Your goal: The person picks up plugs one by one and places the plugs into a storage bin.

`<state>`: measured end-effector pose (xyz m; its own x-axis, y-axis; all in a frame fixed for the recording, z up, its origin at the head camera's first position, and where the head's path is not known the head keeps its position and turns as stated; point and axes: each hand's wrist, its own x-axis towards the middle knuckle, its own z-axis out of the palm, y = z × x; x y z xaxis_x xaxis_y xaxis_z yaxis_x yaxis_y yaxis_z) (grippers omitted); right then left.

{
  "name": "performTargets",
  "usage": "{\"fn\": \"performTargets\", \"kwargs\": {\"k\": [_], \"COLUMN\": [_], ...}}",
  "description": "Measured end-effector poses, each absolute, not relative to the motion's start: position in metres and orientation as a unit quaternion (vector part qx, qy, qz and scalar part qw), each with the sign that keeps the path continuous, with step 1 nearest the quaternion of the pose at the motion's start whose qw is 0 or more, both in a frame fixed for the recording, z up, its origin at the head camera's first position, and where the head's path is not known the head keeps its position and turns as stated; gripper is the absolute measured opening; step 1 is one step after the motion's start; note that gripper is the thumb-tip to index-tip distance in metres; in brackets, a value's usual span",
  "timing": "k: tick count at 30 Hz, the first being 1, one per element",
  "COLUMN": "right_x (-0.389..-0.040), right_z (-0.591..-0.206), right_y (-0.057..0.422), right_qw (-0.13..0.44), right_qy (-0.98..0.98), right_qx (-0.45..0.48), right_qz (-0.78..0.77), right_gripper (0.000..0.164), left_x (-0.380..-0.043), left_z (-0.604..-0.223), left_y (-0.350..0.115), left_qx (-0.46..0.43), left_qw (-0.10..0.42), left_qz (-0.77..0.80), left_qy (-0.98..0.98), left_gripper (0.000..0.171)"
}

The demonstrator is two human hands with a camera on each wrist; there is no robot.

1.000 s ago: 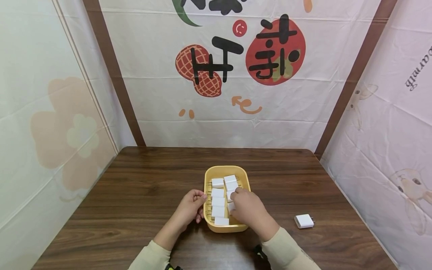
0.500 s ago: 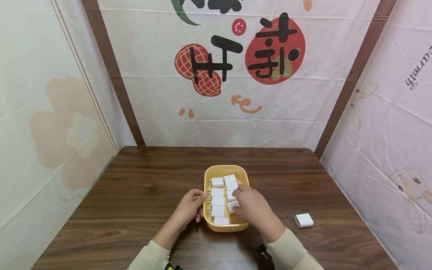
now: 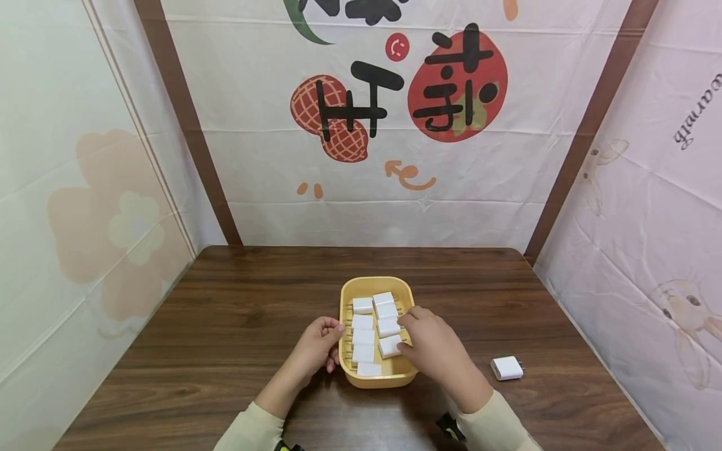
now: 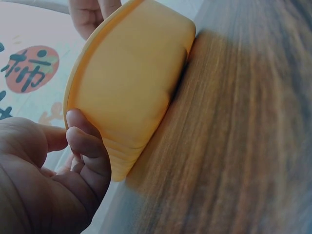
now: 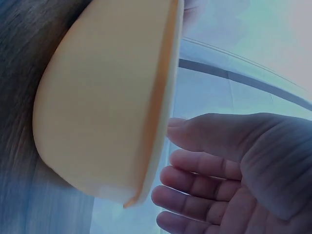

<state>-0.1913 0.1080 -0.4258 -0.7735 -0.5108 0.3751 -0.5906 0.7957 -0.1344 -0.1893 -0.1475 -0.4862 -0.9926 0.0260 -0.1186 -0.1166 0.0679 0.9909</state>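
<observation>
Holding white square chargers (image 3: 373, 331) in rows, shallow yellow tray (image 3: 376, 285), rounded corners

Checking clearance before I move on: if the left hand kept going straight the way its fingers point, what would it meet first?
The left hand points right, its curled fingers already against the yellow tray's left wall, so it meets the tray at once; beyond lie the white blocks.

We note a dark wooden table (image 3: 225, 326) (grain running crosswise), one white charger (image 3: 506, 368) lying apart at right, and printed cloth walls (image 3: 361, 156).
</observation>
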Motion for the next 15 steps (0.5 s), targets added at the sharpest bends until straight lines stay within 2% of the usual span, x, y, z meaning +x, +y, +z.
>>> {"fn": "performTargets", "kwargs": {"k": [15], "right_x": [-0.181], "right_z": [-0.427], "right_y": [0.139], "right_qw": [0.146], "right_qy": [-0.95], "right_qx": [0.217], "right_qz": [0.168], "right_gripper": [0.04], "left_x": [-0.189], "left_z": [-0.485], "left_y": [-0.148], "left_qx": [-0.03], "left_qw": [0.058], "left_qz": [0.683], "left_qy": [0.727], "left_gripper": [0.026]}}
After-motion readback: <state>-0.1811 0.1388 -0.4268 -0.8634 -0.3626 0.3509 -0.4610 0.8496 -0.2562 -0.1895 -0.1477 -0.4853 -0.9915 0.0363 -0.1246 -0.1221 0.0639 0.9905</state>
